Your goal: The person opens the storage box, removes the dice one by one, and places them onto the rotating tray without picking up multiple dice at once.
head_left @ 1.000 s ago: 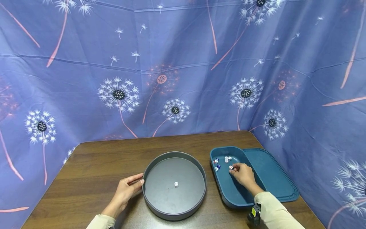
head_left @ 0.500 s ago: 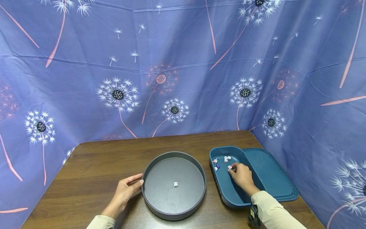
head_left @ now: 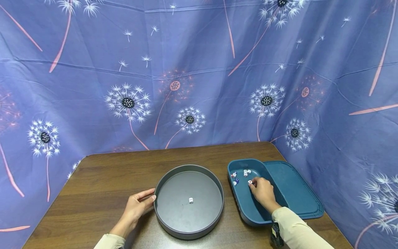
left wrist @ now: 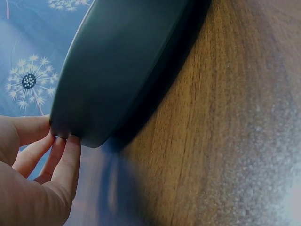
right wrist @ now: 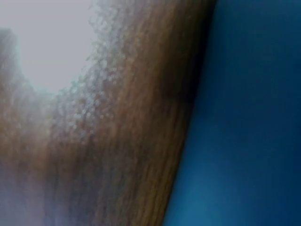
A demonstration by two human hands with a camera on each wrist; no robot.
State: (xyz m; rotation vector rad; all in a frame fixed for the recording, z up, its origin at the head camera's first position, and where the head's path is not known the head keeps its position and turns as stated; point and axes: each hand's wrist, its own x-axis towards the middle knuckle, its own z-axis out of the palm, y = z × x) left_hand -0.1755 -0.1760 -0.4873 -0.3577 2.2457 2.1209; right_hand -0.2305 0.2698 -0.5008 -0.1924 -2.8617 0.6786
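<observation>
head view: a small red-marked white die (head_left: 250, 182) is pinched between the thumb and fingers of the right hand (head_left: 264, 193), inside a deep blue tray (head_left: 253, 209) set toward the right edge of the desk (head_left: 109, 180). whether the die is raised or resting on the tray floor cannot be told. it is judged to be light, hard and not easily broken, but smooth enough to slip; it is best taken by two opposite side faces.

other dice, white and blue (head_left: 237, 181), are gathered near the tray's far edge and left wall. just beside the tray, on its right, a flat blue panel (head_left: 296, 185) is laid. left of the tray, a round gray pan (head_left: 203, 218), judged stiff, is held lightly at its left rim by the left hand (head_left: 136, 207), with the fingertips set against its outer wall. one white die (head_left: 191, 200) is seen near the middle of the pan floor.

the desk is brown, wood-grained and glossy, with glare caught near the hands. the far and right edges are backed by blue cloth (head_left: 199, 69) printed with dandelions. the right wrist view is blurred; no hand is shown there.
</observation>
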